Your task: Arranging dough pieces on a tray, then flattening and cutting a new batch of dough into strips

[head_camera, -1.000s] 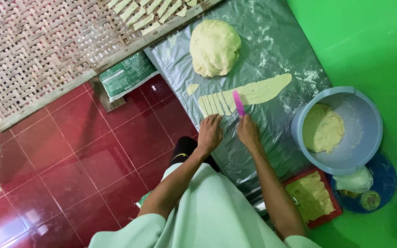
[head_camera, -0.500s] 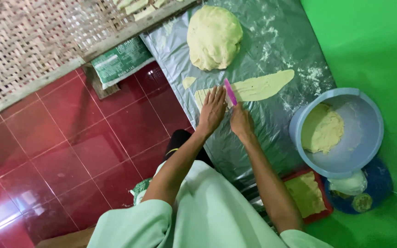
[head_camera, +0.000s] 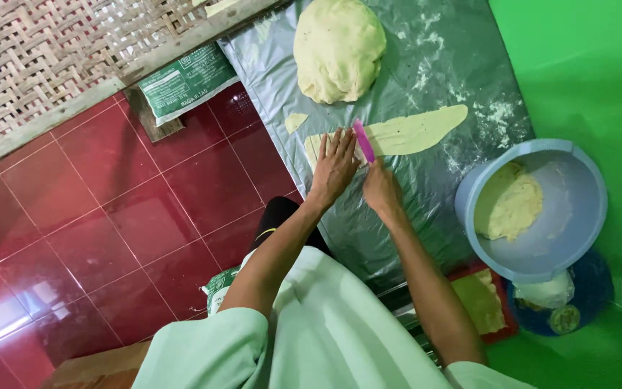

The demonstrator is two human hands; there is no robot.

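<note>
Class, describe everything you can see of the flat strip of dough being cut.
The flat strip of dough is pale yellow, thin and long, tapering to a rounded right end. It lies on the floury grey plastic sheet. The left hand presses its left end; the right hand holds a pink cutter across it.

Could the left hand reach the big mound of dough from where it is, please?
Probably yes: the left hand rests flat on the rolled dough strip, and the plastic sheet between it and the big mound of dough looks bare.

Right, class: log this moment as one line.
left hand: flat on dough strip | right hand: holds pink cutter on strip | dough mound behind
</note>
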